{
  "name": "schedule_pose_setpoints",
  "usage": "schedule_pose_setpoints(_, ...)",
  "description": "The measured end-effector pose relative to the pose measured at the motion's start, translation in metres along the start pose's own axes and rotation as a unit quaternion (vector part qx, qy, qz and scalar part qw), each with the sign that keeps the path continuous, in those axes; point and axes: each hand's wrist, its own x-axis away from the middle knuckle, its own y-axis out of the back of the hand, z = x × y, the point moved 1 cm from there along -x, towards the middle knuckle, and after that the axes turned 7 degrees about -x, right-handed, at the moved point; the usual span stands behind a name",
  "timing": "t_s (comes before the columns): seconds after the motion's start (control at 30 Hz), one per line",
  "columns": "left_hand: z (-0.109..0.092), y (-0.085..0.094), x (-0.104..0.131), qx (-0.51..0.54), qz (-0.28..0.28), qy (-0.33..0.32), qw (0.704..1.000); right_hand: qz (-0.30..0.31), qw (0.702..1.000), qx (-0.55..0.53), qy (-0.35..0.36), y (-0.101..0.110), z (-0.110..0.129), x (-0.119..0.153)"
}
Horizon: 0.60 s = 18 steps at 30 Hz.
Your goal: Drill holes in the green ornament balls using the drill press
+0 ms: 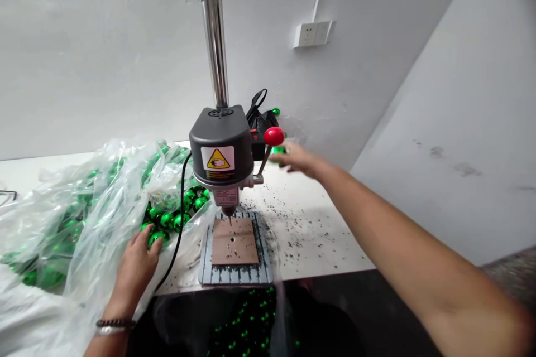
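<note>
The left hand [140, 256] is at the plastic bag [98, 217], thumb and fingers spread apart over a green ball [157, 239]. The drill [221, 142] stands above a brown board [243, 251]. Farther back, the right hand [298, 160] is near the red knob [274, 136], fingers bent at another green ball [277, 150]; blur prevents telling whether they grip it.

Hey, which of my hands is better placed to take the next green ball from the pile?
Probably the left hand: its fingers are at the pile of green balls. The right hand is on the other side of the drill press, near the red knob, with a green ball at its fingers.
</note>
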Motion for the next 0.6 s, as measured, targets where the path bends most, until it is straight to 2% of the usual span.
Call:
schedule_pose_setpoints(0.07, 0.009, -0.01, -0.009, -0.051, 0.058, -0.011, 0.997, -0.068, 0.997, -0.007, -0.024, 0.011, 0.019, -0.029)
schedule_pose_setpoints(0.13, 0.013, -0.021, -0.014, -0.079, 0.092, -0.028, 0.992, -0.085, 0.996, -0.014, -0.036, 0.012, 0.028, -0.038)
schedule_pose_setpoints(0.2, 0.014, -0.03, -0.017, -0.096, 0.11, -0.029, 0.989, -0.049, 0.997, -0.02, -0.048, 0.006, 0.024, -0.029)
schedule_pose_setpoints(0.33, 0.013, -0.034, -0.02, -0.089, 0.12, -0.015, 0.989, 0.078, 0.993, -0.025, -0.089, -0.016, -0.011, 0.012)
schedule_pose_setpoints(0.4, 0.011, -0.027, -0.018, -0.062, 0.077, -0.011, 0.995, 0.116, 0.987, -0.034, -0.107, -0.025, -0.026, 0.031)
schedule_pose_setpoints(0.47, 0.007, -0.015, -0.01, -0.016, -0.01, -0.015, 1.0, 0.126, 0.985, -0.05, -0.11, -0.029, -0.032, 0.043)
schedule_pose_setpoints(0.53, 0.0, 0.001, 0.003, 0.049, -0.103, -0.045, 0.993, 0.111, 0.986, -0.077, -0.093, -0.03, -0.029, 0.05)
schedule_pose_setpoints(0.6, -0.012, 0.015, 0.018, 0.121, -0.148, -0.087, 0.978, 0.081, 0.988, -0.115, -0.059, -0.028, -0.018, 0.056)
